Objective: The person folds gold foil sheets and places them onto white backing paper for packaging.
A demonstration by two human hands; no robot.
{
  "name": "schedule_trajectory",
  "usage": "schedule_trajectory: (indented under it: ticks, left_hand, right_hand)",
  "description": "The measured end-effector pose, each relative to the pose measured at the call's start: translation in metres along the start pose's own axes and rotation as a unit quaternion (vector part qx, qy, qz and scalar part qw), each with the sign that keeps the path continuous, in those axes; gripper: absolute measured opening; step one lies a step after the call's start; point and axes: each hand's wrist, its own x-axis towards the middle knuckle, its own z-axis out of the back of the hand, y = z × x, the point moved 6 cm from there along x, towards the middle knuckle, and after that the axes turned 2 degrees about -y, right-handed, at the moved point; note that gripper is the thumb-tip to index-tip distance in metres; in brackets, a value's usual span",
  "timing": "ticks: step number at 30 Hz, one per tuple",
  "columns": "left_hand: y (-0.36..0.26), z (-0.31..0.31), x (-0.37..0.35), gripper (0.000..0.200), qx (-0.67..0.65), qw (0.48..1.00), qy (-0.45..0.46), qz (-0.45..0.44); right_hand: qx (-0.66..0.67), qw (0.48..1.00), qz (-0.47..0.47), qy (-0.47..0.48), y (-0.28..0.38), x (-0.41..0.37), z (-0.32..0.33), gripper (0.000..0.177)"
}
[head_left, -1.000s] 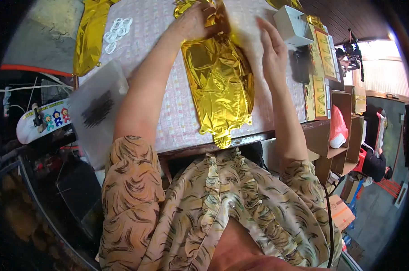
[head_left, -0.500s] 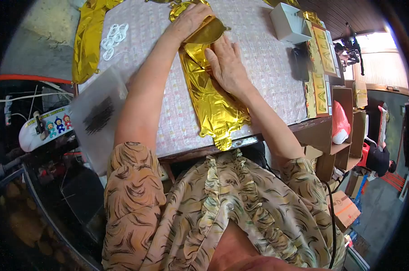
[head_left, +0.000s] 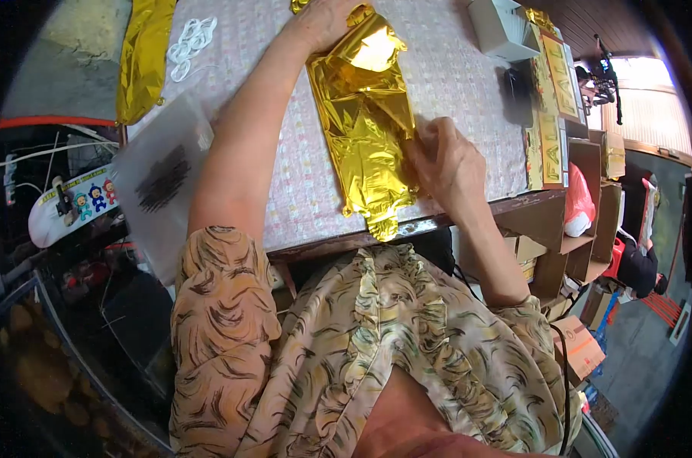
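A flat, uninflated gold foil balloon (head_left: 372,164), creased and shiny, lies lengthwise on the table, its tabbed near end at the front edge. Its far part is folded over and slightly raised, catching the light. My left hand (head_left: 323,24) is closed on the foil at that far end; the top of the view cuts off part of the hand. At the balloon's right edge, my right hand (head_left: 454,164) has curled fingers, with thumb and forefinger closed at the foil. Their tips are partly hidden.
Another gold foil piece (head_left: 143,65) hangs along the table's left side. White string (head_left: 191,47) and a clear plastic bag (head_left: 166,172) lie at left. To the right are a white box (head_left: 500,29), a dark object (head_left: 517,95) and boxes lettered "FALL" (head_left: 552,114).
My right hand has moved from lying flat on the foil to its right edge, fingers now curled. The left hand has moved slightly farther away, and the folded foil part has opened out.
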Motion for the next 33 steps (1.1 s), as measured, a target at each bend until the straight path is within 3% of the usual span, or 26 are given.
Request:
schedule_trajectory:
  ticks: [3,10,13,15,16,17,20,21,23,25,27,29,31,33]
  left_hand:
    - [0.002,-0.001,0.001,0.027,-0.001,1.0,-0.014,-0.007]
    - [-0.004,0.003,0.001,0.026,0.017,0.999,-0.024,-0.032]
    - [0.001,0.0,0.0,0.028,0.011,0.999,-0.041,-0.023]
    - [0.002,0.0,0.0,0.029,0.009,0.999,-0.035,-0.028]
    - [0.001,-0.002,0.001,0.029,0.006,0.999,-0.028,-0.036]
    - [-0.001,-0.003,0.002,0.029,0.006,0.999,-0.028,-0.037]
    - [-0.01,0.004,-0.002,0.032,0.035,0.996,-0.071,-0.046]
    - [-0.008,0.004,0.001,0.033,0.025,0.999,-0.023,-0.009]
    - [-0.001,-0.003,0.002,0.034,0.015,0.999,0.024,0.026]
    - [0.009,-0.01,0.0,0.035,0.023,0.998,-0.063,-0.004]
    - [0.007,-0.007,0.0,0.035,0.022,0.999,-0.037,0.005]
    - [0.005,-0.005,0.002,0.033,0.027,0.999,0.011,0.012]
    - [0.005,-0.008,0.0,0.032,0.039,0.999,-0.007,-0.014]
    - [0.006,-0.007,-0.001,0.04,0.057,0.996,-0.037,-0.057]
  right_hand:
    - [-0.021,0.999,-0.024,0.025,-0.002,-0.003,-0.008,0.021]
    - [-0.08,0.996,0.025,-0.014,0.006,-0.005,-0.002,0.019]
    - [-0.036,0.998,-0.006,0.041,0.011,0.005,0.006,0.028]
    - [0.042,0.994,0.083,-0.065,0.018,0.017,0.022,0.043]
    - [0.073,0.995,0.068,-0.024,0.012,0.024,0.014,0.057]
    - [0.072,0.995,0.067,-0.026,0.01,0.031,0.009,0.057]
    - [0.081,0.984,0.152,-0.051,0.025,0.05,0.0,0.071]
    - [0.082,0.984,0.153,-0.052,0.031,0.056,-0.003,0.071]
    - [0.175,0.975,0.102,-0.089,0.035,0.069,-0.006,0.079]
    - [0.185,0.974,0.081,-0.101,0.028,0.084,-0.022,0.082]
    - [0.196,0.972,0.063,-0.114,0.027,0.101,-0.026,0.085]
    - [0.356,0.933,-0.045,-0.044,0.026,0.122,-0.03,0.086]
    - [0.326,0.942,-0.049,-0.072,0.019,0.142,-0.046,0.09]
    - [0.197,0.963,-0.042,-0.178,0.019,0.151,-0.045,0.093]
